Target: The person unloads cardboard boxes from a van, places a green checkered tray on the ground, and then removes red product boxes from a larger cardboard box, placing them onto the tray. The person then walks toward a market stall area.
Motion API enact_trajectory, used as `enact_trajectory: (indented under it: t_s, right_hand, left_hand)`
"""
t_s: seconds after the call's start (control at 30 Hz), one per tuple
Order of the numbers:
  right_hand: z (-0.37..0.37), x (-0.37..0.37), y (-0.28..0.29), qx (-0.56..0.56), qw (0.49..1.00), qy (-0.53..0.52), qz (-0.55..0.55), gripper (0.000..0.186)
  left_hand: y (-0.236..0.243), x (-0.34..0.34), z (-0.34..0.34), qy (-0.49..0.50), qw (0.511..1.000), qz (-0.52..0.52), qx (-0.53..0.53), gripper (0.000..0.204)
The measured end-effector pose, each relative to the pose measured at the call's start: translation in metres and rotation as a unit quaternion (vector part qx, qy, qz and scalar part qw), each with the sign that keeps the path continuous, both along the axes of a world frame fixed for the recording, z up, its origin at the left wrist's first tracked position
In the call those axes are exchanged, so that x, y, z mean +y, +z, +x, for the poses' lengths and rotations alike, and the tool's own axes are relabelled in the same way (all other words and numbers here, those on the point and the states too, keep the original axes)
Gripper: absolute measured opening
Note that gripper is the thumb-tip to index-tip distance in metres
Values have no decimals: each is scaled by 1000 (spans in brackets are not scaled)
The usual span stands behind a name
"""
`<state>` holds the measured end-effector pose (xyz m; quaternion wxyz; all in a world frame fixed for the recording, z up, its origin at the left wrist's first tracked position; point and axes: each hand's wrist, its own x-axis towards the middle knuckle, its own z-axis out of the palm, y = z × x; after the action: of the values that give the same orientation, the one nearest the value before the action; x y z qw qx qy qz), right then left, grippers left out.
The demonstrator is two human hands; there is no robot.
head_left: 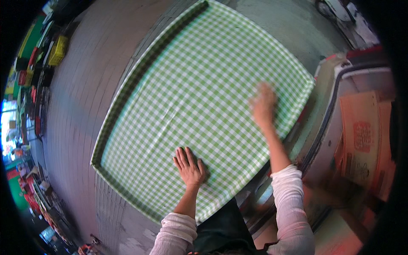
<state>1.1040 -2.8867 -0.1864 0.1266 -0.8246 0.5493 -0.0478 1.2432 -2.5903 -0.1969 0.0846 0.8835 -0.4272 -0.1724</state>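
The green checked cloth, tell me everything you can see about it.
The green checked cloth is a green-and-white gingham sheet spread flat over a square table, hanging over its edges. It looks thin and smooth, with a faint crease running down the middle. The left hand presses flat near its front edge; the right hand, blurred, lies over its right side.

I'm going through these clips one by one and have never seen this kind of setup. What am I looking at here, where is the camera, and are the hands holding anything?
There is no machine here: a person works with two bare hands. The single picture comes from a wide fisheye camera on the person's head, looking down, so straight edges bend near the rim. The forearms in pale long sleeves enter from below. A green-and-white checked tablecloth covers a square table. The left hand lies flat on the cloth near its close edge. The right hand is over the cloth farther out, blurred, so its contact is unclear. Neither hand holds anything. On the right are brown cardboard boxes; grey paving surrounds the table.
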Motion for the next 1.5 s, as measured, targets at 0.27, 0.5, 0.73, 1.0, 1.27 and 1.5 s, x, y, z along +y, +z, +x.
enact_trajectory:
  t_s: [0.27,0.5,0.73,1.0,1.27,1.5]
  right_hand:
    - [133,53,-30,-63,922,355,139,60]
    - [108,-41,-33,-118,982,133,69,69]
    - [69,-174,-76,66,988,-34,-132,73]
    - [211,-156,-51,-102,929,346,79,73]
    - [210,-269,-80,-58,968,193,-149,69]
    - [250,-197,-60,-222,840,472,149,66]
  left_hand:
    - [6,-6,-4,-13,998,48,41,64]
    - [3,-5,5,5,995,75,64,65]
    - [0,-6,4,-1,995,66,80,68]
    - [-11,5,4,4,996,61,58,68]
    - [-8,0,7,10,998,44,53,64]
    - [-11,-1,-1,30,997,57,43,64]
